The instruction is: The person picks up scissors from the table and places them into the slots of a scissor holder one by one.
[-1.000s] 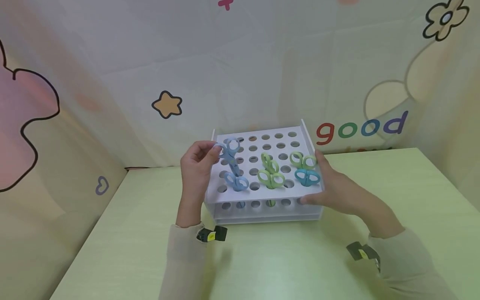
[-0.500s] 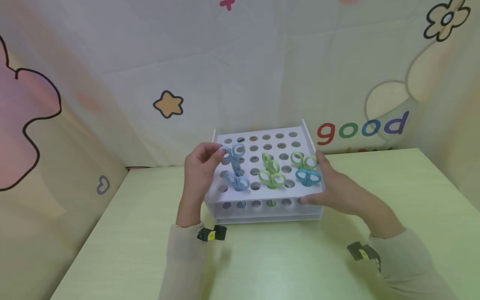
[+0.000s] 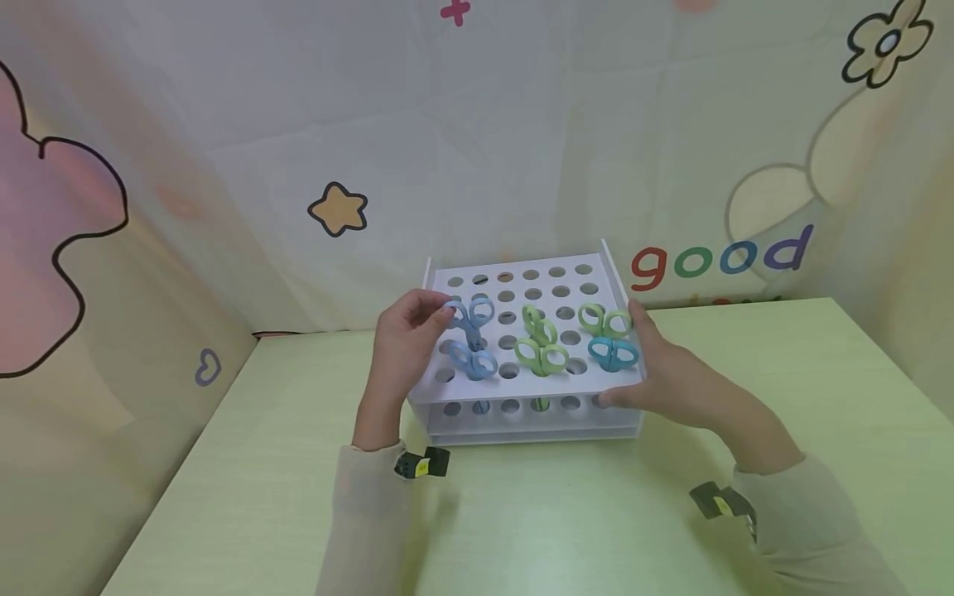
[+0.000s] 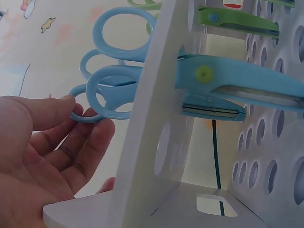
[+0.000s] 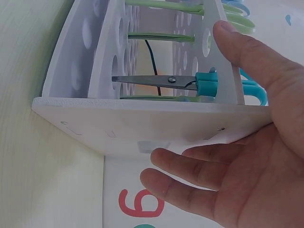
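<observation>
A white rack (image 3: pixel 525 390) with rows of round holes stands between the hands. The left hand (image 3: pixel 406 341) pinches a handle loop of light blue scissors (image 3: pixel 471 324). In the left wrist view, those scissors' closed blades (image 4: pixel 213 109) hang through the top plate. Just in front, another pair of light blue scissors (image 3: pixel 473 362) stands in the front row. The right hand (image 3: pixel 674 372) holds the rack's right side, its thumb (image 5: pixel 242 47) on the top plate and its fingers (image 5: pixel 194 171) by the outer side wall. Nearest that hand are teal scissors (image 3: pixel 613 354).
Green scissors (image 3: pixel 542 359) stand mid front row, with another green pair (image 3: pixel 540 328) behind them. A third green pair (image 3: pixel 604 322) sits behind the teal ones. The rack rests on a pale green table (image 3: pixel 522 521) before a printed cloth backdrop (image 3: pixel 477 165).
The left hand has moved right and slightly down with the light blue scissors, which now sit lower in the rack. The right hand has stayed on the rack's side.
</observation>
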`<state>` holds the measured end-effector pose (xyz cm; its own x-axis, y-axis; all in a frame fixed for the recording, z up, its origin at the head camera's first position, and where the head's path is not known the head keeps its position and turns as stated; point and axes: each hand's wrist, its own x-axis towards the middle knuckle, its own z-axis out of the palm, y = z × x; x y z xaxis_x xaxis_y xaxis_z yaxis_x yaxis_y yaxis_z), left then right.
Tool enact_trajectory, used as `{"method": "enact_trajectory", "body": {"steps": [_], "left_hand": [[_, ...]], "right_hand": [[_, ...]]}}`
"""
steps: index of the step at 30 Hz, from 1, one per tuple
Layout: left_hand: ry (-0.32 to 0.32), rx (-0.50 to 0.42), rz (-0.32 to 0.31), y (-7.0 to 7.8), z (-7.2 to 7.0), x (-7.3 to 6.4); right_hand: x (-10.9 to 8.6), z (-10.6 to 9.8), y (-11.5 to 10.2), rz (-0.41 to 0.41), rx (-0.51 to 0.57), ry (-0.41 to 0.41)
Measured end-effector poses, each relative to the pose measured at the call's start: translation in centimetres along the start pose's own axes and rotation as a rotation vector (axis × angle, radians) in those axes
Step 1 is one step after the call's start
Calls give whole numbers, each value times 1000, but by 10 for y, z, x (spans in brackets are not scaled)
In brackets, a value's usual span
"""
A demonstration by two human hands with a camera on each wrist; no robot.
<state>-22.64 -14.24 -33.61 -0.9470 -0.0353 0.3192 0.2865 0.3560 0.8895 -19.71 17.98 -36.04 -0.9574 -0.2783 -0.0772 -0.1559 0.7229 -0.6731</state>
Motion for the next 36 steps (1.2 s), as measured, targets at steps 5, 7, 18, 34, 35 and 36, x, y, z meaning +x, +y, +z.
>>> {"method": "enact_trajectory", "body": {"steps": [5,7,18,34,35,36], "left_hand": [[-9,61,-20,0,2,1],[-15,86,-35,0,2,1],[-45,182,-47,0,4,0],[-72,231,-52,0,6,-1],[-73,237,-50,0,6,-1],[-74,241,-51,0,6,-1]], "right_hand": [[0,0,-1,10,-10,-2],[0,1,-2,14,-16,-2],[2,1,-2,27,-24,-6],[2,1,-2,28,-27,-7],[2,1,-2,28,-25,-8],[2,1,-2,27,-25,-8]]}}
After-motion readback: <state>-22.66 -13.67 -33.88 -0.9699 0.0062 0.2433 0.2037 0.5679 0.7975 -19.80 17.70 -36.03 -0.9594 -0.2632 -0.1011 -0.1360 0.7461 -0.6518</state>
